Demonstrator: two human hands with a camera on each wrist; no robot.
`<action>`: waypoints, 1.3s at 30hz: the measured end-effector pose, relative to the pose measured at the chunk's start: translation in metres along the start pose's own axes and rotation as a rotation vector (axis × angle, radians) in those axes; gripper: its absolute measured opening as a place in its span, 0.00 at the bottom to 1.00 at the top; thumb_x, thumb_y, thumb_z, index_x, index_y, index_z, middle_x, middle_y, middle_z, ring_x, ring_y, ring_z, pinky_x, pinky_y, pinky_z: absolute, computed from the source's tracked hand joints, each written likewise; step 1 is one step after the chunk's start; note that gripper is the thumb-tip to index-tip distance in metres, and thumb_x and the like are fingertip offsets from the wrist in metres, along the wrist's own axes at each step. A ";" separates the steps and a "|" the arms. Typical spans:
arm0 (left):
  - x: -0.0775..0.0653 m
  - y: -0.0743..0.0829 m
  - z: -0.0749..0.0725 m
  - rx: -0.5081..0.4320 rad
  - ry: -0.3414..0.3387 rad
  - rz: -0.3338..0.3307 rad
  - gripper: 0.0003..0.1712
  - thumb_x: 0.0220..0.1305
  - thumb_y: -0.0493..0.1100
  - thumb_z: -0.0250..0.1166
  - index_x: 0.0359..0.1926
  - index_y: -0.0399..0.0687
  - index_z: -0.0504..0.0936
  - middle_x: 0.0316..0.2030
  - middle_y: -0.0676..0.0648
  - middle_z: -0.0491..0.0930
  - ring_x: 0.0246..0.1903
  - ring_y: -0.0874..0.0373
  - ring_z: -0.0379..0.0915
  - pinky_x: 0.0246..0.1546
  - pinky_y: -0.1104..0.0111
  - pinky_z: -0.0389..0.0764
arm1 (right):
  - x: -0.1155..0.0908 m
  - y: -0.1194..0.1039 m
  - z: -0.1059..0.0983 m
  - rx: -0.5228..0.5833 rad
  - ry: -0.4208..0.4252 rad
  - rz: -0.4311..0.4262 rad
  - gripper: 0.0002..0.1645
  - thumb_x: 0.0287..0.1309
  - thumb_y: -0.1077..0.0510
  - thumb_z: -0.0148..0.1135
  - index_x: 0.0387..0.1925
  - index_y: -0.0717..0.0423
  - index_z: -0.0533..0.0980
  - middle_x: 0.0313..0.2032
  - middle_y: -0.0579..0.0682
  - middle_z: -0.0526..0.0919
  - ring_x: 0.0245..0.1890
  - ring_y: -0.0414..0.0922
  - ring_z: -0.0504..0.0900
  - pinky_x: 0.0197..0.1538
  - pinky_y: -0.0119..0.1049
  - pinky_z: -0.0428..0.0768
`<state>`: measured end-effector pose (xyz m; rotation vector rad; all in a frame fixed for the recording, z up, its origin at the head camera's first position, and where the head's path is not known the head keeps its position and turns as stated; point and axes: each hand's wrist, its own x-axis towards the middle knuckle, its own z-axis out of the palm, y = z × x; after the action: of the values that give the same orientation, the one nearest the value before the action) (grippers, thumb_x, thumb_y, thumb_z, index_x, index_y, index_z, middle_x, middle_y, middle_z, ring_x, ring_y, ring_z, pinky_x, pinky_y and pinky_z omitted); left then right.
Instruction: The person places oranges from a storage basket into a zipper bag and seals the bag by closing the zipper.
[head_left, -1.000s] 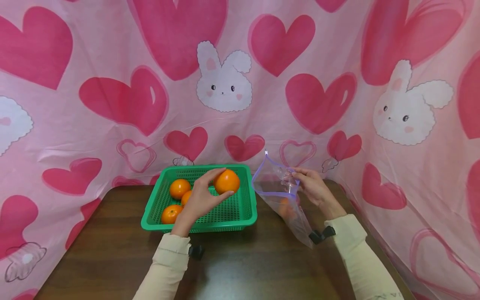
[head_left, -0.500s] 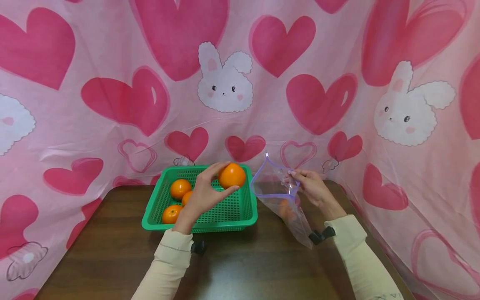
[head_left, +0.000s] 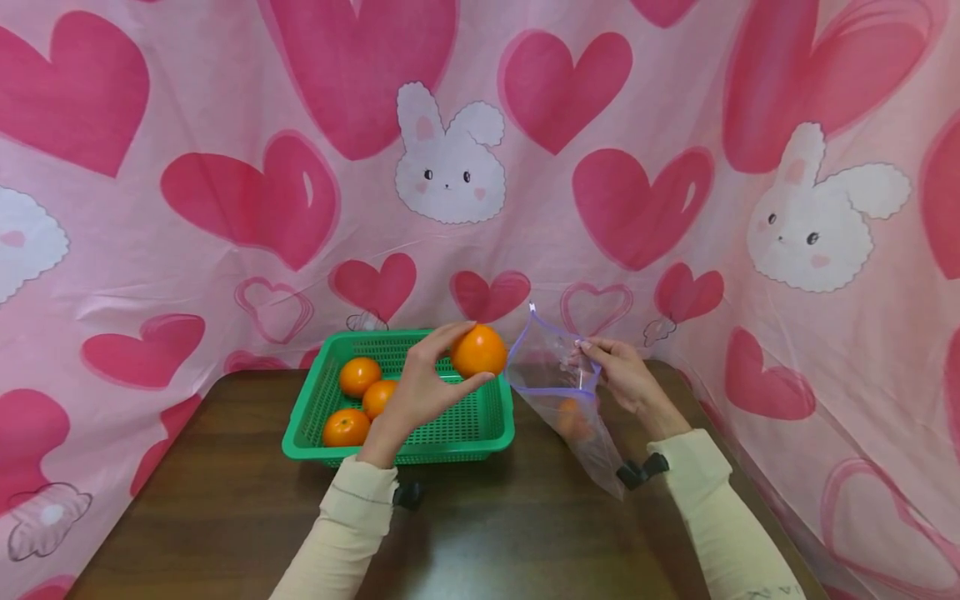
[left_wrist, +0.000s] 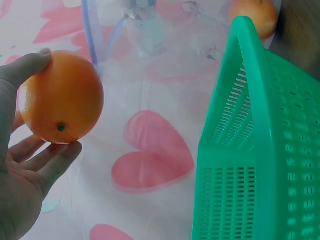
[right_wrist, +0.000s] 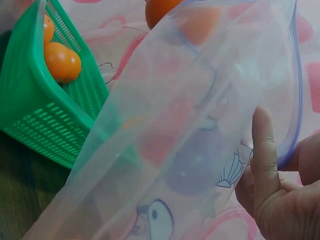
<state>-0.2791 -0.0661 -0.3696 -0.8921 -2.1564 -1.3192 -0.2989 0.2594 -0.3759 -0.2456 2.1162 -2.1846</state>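
Note:
In the head view my left hand (head_left: 422, 390) holds an orange (head_left: 478, 352) between thumb and fingers, above the right side of the green basket (head_left: 501, 417). The fruit sits right at the mouth of a clear zip bag (head_left: 551, 354) with a purple-edged opening. My right hand (head_left: 628, 379) pinches the bag's right rim, and the mouth gapes toward the left hand. Another orange (head_left: 573, 419) shows through the plastic lower down. The right wrist view shows printed figures on the bag (right_wrist: 165, 125) and a thumb and fingers (right_wrist: 265, 155) at its purple edge.
Several oranges (head_left: 360, 377) lie in the left part of the basket, which stands on a dark wooden table (head_left: 480, 533). Behind it hangs a pink cloth (head_left: 525, 225) with hearts and rabbits. Each wrist wears a black camera mount (head_left: 642, 472).
My left hand has carried the orange right, and slightly up, from over the basket to the bag's mouth. The right hand and the bag have stayed almost still.

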 end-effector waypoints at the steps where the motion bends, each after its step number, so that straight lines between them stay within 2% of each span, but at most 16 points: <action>1: 0.001 0.001 0.001 -0.004 0.001 0.007 0.38 0.55 0.47 0.79 0.67 0.51 0.77 0.62 0.51 0.78 0.55 0.55 0.78 0.51 0.56 0.86 | 0.000 0.000 0.000 0.003 -0.002 0.000 0.11 0.77 0.58 0.52 0.45 0.60 0.79 0.35 0.41 0.87 0.39 0.36 0.88 0.45 0.27 0.84; 10: 0.006 0.007 0.007 0.003 -0.002 0.038 0.38 0.56 0.48 0.79 0.67 0.51 0.77 0.63 0.50 0.78 0.56 0.56 0.78 0.52 0.62 0.85 | 0.001 0.000 0.000 0.001 0.007 -0.002 0.12 0.76 0.58 0.53 0.46 0.62 0.78 0.34 0.42 0.86 0.39 0.38 0.88 0.46 0.29 0.85; 20: 0.013 0.013 0.013 -0.010 -0.017 0.080 0.38 0.55 0.47 0.79 0.67 0.49 0.76 0.62 0.49 0.78 0.56 0.55 0.78 0.51 0.59 0.86 | 0.001 0.002 0.002 0.007 -0.003 -0.018 0.12 0.76 0.59 0.53 0.46 0.63 0.78 0.34 0.42 0.86 0.39 0.38 0.88 0.46 0.30 0.86; 26: 0.018 0.018 0.018 -0.023 -0.043 0.089 0.37 0.57 0.47 0.78 0.67 0.49 0.76 0.62 0.49 0.78 0.56 0.56 0.77 0.52 0.60 0.85 | 0.001 0.001 0.002 0.006 0.002 -0.018 0.10 0.76 0.59 0.53 0.45 0.61 0.79 0.34 0.42 0.86 0.38 0.36 0.88 0.41 0.27 0.85; 29: 0.021 0.019 0.021 -0.029 -0.068 0.088 0.37 0.57 0.47 0.78 0.67 0.48 0.76 0.63 0.49 0.77 0.57 0.55 0.77 0.53 0.58 0.85 | 0.002 0.001 0.002 0.000 -0.002 -0.011 0.11 0.76 0.59 0.53 0.47 0.62 0.78 0.35 0.42 0.86 0.38 0.37 0.88 0.43 0.29 0.85; 33: 0.023 0.022 0.024 -0.024 -0.104 0.065 0.37 0.58 0.48 0.77 0.67 0.49 0.76 0.63 0.50 0.77 0.58 0.56 0.76 0.54 0.58 0.84 | 0.002 0.001 0.001 -0.020 -0.008 -0.007 0.16 0.76 0.59 0.54 0.52 0.70 0.75 0.35 0.43 0.86 0.40 0.39 0.89 0.49 0.33 0.86; 39: 0.025 0.025 0.027 -0.001 -0.177 0.002 0.38 0.58 0.48 0.77 0.69 0.53 0.75 0.64 0.53 0.76 0.59 0.58 0.74 0.54 0.64 0.84 | 0.002 0.002 -0.001 -0.044 -0.028 -0.025 0.18 0.76 0.57 0.54 0.52 0.71 0.75 0.35 0.43 0.85 0.40 0.39 0.88 0.50 0.32 0.85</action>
<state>-0.2793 -0.0263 -0.3498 -1.0459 -2.2864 -1.2834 -0.3014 0.2598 -0.3780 -0.3061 2.1601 -2.1370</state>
